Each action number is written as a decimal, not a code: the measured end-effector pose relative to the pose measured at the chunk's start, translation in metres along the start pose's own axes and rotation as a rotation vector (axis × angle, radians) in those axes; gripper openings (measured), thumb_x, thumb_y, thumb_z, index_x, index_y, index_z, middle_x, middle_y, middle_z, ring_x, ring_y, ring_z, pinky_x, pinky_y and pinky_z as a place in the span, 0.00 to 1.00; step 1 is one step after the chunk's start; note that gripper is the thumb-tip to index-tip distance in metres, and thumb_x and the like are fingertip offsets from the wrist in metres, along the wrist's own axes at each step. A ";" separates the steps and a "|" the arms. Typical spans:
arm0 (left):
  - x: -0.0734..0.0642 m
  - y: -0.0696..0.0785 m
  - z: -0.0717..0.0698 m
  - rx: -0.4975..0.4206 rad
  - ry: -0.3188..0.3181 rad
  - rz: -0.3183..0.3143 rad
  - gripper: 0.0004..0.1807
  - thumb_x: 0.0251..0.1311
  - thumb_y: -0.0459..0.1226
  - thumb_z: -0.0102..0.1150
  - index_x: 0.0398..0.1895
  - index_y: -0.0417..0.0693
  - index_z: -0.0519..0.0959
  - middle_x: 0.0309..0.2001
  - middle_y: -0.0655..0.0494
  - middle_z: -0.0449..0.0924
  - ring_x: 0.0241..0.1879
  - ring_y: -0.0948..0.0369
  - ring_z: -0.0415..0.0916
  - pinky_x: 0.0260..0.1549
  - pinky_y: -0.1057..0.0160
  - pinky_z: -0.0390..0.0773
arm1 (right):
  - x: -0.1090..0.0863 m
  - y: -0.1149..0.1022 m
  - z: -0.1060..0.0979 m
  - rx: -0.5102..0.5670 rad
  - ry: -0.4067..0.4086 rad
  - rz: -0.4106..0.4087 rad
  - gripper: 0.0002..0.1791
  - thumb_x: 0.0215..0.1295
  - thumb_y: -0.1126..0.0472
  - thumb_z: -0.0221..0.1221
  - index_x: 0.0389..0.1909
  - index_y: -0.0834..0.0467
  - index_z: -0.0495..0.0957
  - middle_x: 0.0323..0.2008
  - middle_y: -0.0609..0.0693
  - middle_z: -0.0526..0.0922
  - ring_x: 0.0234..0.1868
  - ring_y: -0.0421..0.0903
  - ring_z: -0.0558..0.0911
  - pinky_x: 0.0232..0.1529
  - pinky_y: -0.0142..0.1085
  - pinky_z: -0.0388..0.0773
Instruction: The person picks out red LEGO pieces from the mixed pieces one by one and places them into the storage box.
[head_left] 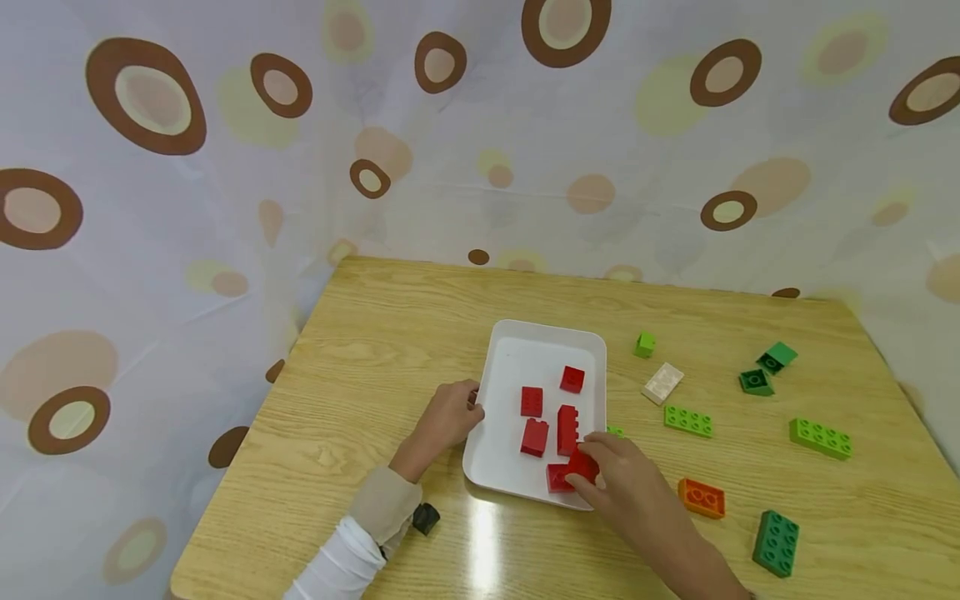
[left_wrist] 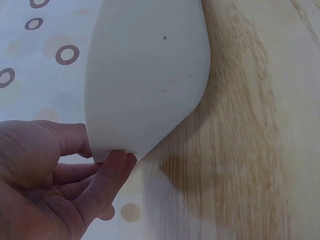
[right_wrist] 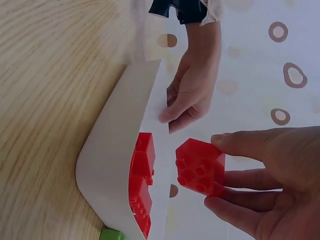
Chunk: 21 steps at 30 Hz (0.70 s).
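Observation:
A white tray stands on the wooden table with several red bricks in it, one of them a long red brick. My left hand pinches the tray's left rim between thumb and fingers; in the left wrist view the fingers press the outer wall. Over the tray's near right corner, my right hand holds a red brick by its sides with thumb and fingertips. The studs of this brick face the right wrist camera. Just below it in the head view lies another red brick, partly covered.
Right of the tray lie light green bricks, a whitish brick, an orange brick, a dark green brick and two dark green sloped pieces. A small black object is near my left wrist. Patterned cloth borders the table.

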<state>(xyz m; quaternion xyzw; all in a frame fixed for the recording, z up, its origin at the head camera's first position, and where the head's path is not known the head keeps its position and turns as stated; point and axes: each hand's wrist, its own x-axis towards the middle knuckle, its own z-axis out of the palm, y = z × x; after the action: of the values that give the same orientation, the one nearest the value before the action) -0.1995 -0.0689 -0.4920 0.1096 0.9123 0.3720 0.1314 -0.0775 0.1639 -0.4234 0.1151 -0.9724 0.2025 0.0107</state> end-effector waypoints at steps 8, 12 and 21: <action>0.002 0.000 0.001 0.007 0.000 -0.005 0.17 0.66 0.30 0.57 0.56 0.32 0.78 0.46 0.41 0.83 0.44 0.51 0.82 0.38 0.58 0.83 | 0.010 -0.005 0.019 0.033 0.020 -0.105 0.22 0.52 0.60 0.75 0.47 0.65 0.84 0.49 0.57 0.83 0.53 0.55 0.80 0.53 0.46 0.79; 0.003 -0.001 0.001 0.008 -0.001 -0.007 0.18 0.66 0.30 0.57 0.57 0.32 0.77 0.46 0.41 0.82 0.44 0.51 0.82 0.39 0.58 0.83 | 0.015 -0.008 0.026 0.046 0.016 -0.145 0.22 0.52 0.60 0.75 0.47 0.66 0.83 0.50 0.56 0.83 0.54 0.55 0.79 0.54 0.46 0.78; 0.001 -0.001 0.001 0.006 0.006 0.002 0.17 0.66 0.30 0.57 0.56 0.32 0.78 0.45 0.41 0.83 0.44 0.51 0.82 0.37 0.58 0.83 | 0.020 -0.015 0.039 0.063 -0.020 -0.177 0.21 0.51 0.61 0.76 0.45 0.66 0.83 0.48 0.56 0.83 0.51 0.53 0.79 0.54 0.44 0.78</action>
<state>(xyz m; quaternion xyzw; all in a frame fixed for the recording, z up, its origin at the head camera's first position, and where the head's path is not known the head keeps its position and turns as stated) -0.2000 -0.0688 -0.4937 0.1099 0.9137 0.3699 0.1277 -0.0922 0.1310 -0.4518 0.2030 -0.9517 0.2299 0.0151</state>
